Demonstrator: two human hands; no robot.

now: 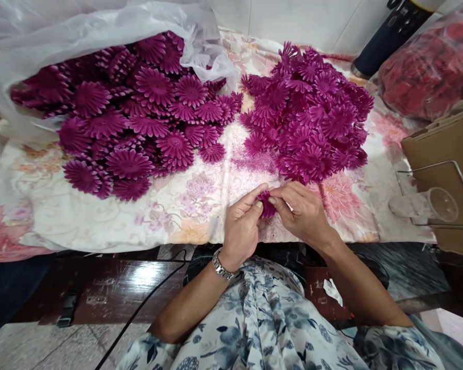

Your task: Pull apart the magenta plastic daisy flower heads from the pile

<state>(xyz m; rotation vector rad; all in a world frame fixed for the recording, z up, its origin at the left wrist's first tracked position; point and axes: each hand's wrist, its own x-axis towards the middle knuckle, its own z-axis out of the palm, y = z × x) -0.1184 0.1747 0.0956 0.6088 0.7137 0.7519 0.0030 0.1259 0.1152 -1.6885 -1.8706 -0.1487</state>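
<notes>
Between my two hands, just above the near edge of the table, is a small purple artificial flower (268,208). My left hand (244,221), with a metal watch on its wrist, pinches the flower between thumb and fingers. Thumb and forefinger of my right hand (299,208) grip the flower's petals from the other side. My fingertips cover part of it. Beyond my hands lies a heap of loose, fluffed purple flowers (312,113). To the left, stacked flat purple flower pieces (154,87) spill out of a clear plastic bag (100,25).
A floral tablecloth (170,210) covers the table, with purple dust near the middle. On the right stand a cardboard box (443,144), a clear plastic cup (442,204) in a wire holder, a dark blue flask (389,38) and a bag of red flowers (432,72).
</notes>
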